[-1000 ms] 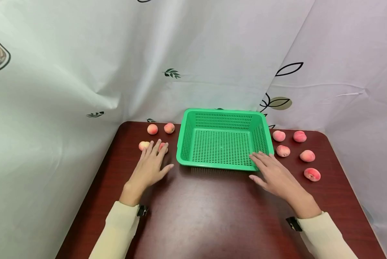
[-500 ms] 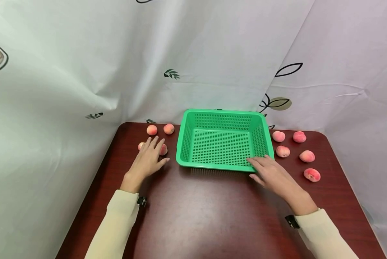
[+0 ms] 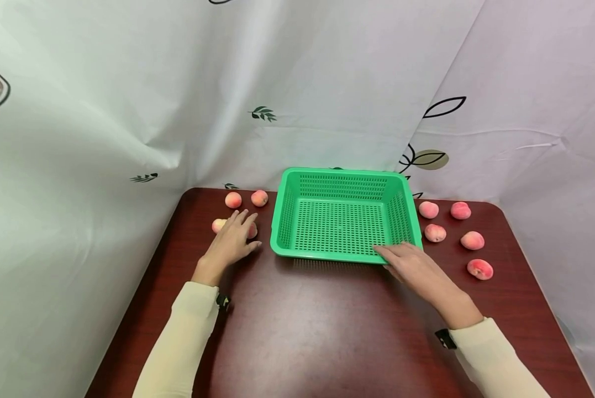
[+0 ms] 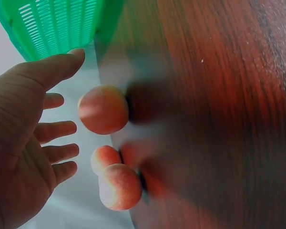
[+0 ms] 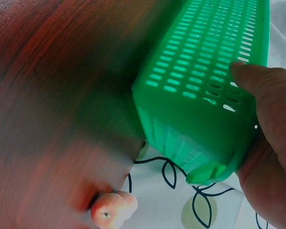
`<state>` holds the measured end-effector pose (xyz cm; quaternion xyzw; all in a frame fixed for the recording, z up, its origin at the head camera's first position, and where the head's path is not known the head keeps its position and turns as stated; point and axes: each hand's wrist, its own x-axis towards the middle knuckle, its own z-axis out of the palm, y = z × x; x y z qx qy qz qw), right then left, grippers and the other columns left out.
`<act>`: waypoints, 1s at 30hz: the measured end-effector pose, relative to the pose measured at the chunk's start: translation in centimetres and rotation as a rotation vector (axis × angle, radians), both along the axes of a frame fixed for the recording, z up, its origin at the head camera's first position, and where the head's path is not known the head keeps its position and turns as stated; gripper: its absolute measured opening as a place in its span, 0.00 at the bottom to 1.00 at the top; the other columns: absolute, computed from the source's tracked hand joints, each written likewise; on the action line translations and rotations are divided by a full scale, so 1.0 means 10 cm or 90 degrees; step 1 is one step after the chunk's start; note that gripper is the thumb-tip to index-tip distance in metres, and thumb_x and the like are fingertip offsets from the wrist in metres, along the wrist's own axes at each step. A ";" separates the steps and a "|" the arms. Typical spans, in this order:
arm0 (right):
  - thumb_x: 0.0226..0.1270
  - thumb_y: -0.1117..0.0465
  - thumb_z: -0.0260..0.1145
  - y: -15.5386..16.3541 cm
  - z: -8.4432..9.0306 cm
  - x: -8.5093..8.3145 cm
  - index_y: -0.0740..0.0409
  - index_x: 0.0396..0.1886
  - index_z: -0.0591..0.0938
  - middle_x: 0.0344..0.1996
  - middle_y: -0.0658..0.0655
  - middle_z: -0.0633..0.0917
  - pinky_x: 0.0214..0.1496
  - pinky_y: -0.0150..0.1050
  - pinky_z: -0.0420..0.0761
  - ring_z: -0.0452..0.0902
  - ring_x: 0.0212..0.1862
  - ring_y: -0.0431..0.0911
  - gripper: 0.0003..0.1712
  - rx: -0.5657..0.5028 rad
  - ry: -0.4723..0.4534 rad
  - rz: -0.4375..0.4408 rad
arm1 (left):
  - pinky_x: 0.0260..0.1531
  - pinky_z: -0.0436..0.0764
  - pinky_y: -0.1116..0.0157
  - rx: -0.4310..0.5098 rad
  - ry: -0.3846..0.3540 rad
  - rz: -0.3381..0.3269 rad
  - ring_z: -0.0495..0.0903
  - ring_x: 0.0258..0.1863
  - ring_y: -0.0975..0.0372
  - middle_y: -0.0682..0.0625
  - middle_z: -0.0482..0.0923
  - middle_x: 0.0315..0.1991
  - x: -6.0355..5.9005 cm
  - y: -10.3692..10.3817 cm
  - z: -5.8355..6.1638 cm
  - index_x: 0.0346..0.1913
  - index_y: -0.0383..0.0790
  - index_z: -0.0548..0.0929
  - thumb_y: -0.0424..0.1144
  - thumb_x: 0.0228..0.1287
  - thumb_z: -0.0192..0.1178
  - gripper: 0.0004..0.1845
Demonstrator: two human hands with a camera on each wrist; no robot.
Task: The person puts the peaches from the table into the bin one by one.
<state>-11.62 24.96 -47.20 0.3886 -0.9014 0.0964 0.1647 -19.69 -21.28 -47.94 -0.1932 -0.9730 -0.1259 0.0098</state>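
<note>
A green plastic basket with slotted walls stands at the back middle of the table. My right hand grips its front right corner; in the right wrist view the thumb lies against the outer wall while the other fingers go over the rim. Left of the basket, my left hand hovers palm down with spread fingers over two peaches, a pale one and one partly hidden. From the left wrist, a peach shows in front of the fingertips, apart from them.
Two more peaches, one at the far left and one nearer the basket, lie at the back edge. Several peaches are scattered right of the basket. White printed cloth hangs behind and beside the dark red table.
My right hand has shifted slightly left along the basket's front rim and its thumb has gone under to grip it. My left hand stays over the left peaches with small shifts.
</note>
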 end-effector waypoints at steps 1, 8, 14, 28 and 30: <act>0.55 0.70 0.76 0.00 0.00 0.00 0.61 0.63 0.81 0.48 0.56 0.90 0.50 0.51 0.83 0.86 0.44 0.52 0.32 0.002 0.002 0.000 | 0.74 0.62 0.42 0.004 -0.005 -0.001 0.62 0.75 0.33 0.28 0.66 0.72 -0.01 0.01 -0.01 0.74 0.33 0.69 0.44 0.61 0.73 0.41; 0.60 0.71 0.71 -0.03 0.01 0.02 0.60 0.61 0.80 0.46 0.55 0.90 0.47 0.50 0.84 0.87 0.42 0.50 0.27 0.027 -0.012 -0.026 | 0.74 0.62 0.43 0.012 -0.016 -0.005 0.63 0.75 0.34 0.29 0.67 0.72 -0.06 0.05 -0.06 0.73 0.34 0.71 0.41 0.60 0.74 0.39; 0.61 0.72 0.67 -0.04 0.01 0.03 0.60 0.59 0.80 0.42 0.53 0.89 0.46 0.48 0.84 0.86 0.40 0.49 0.24 0.036 -0.016 -0.039 | 0.75 0.62 0.44 0.002 -0.011 -0.018 0.67 0.73 0.35 0.29 0.70 0.69 -0.12 0.08 -0.13 0.71 0.32 0.72 0.39 0.59 0.74 0.38; 0.60 0.73 0.64 -0.07 -0.04 0.05 0.56 0.50 0.79 0.32 0.49 0.83 0.38 0.47 0.80 0.80 0.33 0.49 0.19 0.036 0.009 -0.074 | 0.67 0.72 0.43 0.013 0.042 -0.061 0.75 0.63 0.36 0.26 0.76 0.60 -0.10 0.10 -0.22 0.58 0.27 0.79 0.25 0.62 0.66 0.21; 0.59 0.73 0.64 -0.08 -0.05 0.04 0.56 0.49 0.79 0.32 0.50 0.83 0.37 0.47 0.80 0.80 0.33 0.49 0.19 0.035 0.016 -0.076 | 0.66 0.73 0.44 0.010 0.054 -0.067 0.77 0.61 0.37 0.26 0.77 0.58 -0.10 0.11 -0.24 0.54 0.27 0.80 0.23 0.63 0.63 0.16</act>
